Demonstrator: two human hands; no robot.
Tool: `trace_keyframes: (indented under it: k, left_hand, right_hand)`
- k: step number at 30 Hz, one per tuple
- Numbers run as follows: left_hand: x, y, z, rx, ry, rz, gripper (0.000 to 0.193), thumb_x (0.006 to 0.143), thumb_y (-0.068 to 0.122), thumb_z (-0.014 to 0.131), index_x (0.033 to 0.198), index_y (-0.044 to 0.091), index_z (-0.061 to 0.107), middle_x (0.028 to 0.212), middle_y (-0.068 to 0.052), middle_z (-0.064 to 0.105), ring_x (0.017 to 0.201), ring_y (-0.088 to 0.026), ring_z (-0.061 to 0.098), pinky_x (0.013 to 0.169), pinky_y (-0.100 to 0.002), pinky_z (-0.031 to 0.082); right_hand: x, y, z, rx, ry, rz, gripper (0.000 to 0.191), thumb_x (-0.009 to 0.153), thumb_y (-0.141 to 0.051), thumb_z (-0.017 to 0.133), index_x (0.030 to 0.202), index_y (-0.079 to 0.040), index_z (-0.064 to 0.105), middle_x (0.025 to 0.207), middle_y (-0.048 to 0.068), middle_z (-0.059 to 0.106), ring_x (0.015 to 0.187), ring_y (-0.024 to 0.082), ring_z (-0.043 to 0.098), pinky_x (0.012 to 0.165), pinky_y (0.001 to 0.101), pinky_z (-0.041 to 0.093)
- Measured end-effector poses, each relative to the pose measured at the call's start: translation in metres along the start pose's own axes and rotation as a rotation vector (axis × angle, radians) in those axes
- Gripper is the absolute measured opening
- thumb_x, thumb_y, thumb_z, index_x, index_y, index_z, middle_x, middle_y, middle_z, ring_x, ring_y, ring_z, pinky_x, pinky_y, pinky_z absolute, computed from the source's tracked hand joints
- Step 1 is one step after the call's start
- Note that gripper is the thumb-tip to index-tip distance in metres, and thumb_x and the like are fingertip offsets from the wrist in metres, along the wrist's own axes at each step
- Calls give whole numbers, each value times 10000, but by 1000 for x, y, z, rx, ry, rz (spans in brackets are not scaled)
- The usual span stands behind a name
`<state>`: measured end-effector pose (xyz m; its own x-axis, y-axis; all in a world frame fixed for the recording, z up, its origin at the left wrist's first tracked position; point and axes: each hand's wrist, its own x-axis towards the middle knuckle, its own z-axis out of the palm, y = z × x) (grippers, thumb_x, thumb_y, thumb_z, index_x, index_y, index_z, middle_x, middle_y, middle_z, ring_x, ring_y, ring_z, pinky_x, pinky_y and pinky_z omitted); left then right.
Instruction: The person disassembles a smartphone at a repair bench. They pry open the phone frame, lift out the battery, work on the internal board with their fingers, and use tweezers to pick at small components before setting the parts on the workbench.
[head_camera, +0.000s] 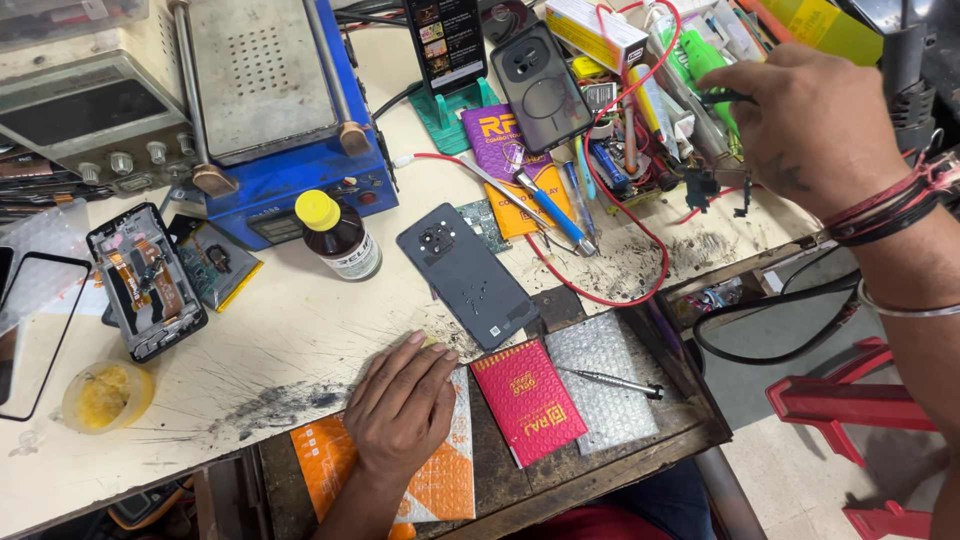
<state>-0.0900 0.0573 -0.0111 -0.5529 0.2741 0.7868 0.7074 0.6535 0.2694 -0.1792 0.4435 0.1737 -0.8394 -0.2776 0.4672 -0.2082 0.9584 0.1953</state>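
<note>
My left hand (402, 405) rests flat, fingers together, on an orange and white packet (440, 480) at the bench's front edge. It holds nothing. My right hand (805, 125) reaches to the far right over a cluttered tray of tools and pinches a thin black tool (722, 98) between its fingers. A grey phone back cover (465, 275) lies face down in the middle of the bench, with tiny screws on it. Just right of my left hand lies a red packet (528, 400), beside a small screwdriver (612, 381) on bubble wrap.
A brown bottle with a yellow cap (336, 235) stands by a blue heating machine (285, 120). An opened phone frame (146, 280) and a glass panel (35, 330) lie at left, near a yellow paste tub (105, 395). Red wire (640, 235) loops across the bench. Red stool (850, 400) at right.
</note>
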Motion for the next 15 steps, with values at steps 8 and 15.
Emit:
trace_keyframes:
  k: [8,15]
  left_hand:
    - [0,0,0,2,-3,5,231,811,12,774,1027,91,801,1045,-37,785,1102,-242,726,916,-407,600]
    - [-9,-3,2,-49,43,8,191,822,73,847,1004,100,796,1011,-38,798,1068,-221,746,936,-399,608]
  right_hand:
    - [-15,4,-19,55,310,-21,220,953,41,705,1161,-28,714,969,141,675,850,290,696,738,367,557]
    - [-65,-2,-19,1161,409,372,229,1154,40,614,1350,-23,514,1024,23,577,883,148,687,814,277,604]
